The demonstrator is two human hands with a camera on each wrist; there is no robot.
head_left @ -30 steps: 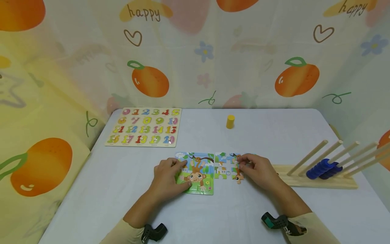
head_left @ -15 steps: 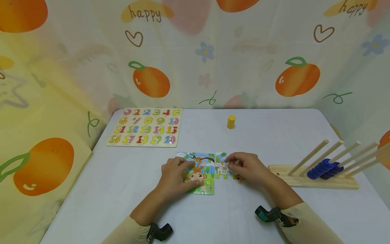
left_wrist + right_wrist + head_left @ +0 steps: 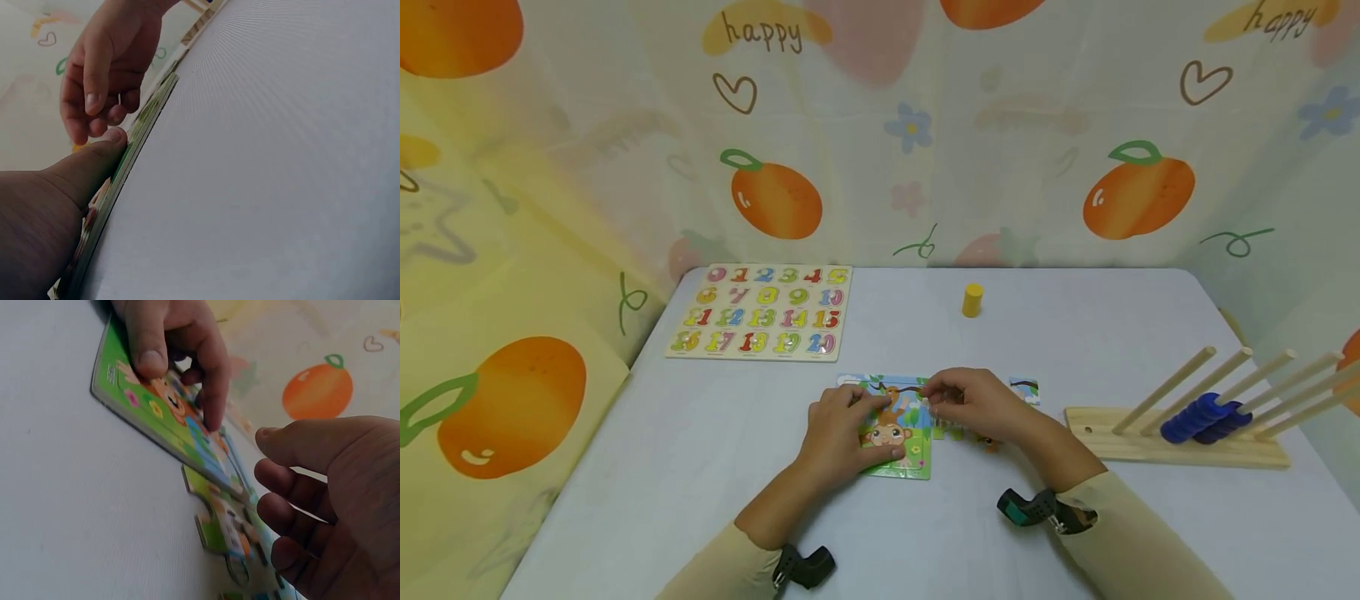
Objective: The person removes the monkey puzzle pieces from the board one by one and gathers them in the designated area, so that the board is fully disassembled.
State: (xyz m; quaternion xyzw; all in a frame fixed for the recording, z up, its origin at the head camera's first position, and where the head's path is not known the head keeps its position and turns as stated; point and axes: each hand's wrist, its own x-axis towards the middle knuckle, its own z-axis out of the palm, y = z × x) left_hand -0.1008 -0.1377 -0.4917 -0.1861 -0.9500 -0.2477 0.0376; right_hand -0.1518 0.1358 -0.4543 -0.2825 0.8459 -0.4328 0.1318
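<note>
A square monkey jigsaw puzzle (image 3: pixel 917 454) lies on the white table, its picture filled with pieces. My left hand (image 3: pixel 842 429) rests on its left part, thumb and fingertips touching the picture. Above the puzzle's right edge hovers my right hand (image 3: pixel 981 404), fingers loosely bent; the right wrist view shows a gap between thumb and fingers with nothing in it. Loose jigsaw pieces (image 3: pixel 219 525) lie right beside the puzzle, partly hidden under the right hand in the head view. One more jigsaw piece (image 3: pixel 1024 390) shows beyond that hand.
A wooden number board (image 3: pixel 760 312) lies at the back left. At the back stands a yellow cylinder (image 3: pixel 972 300). On the right, a wooden base (image 3: pixel 1180 450) carries slanted pegs, with blue rings (image 3: pixel 1195 418) on them. A patterned cloth (image 3: pixel 850 125) hangs behind the table.
My right hand has moved left, from over the loose pieces to the puzzle's right edge. My left hand has slid a little to the right across the puzzle.
</note>
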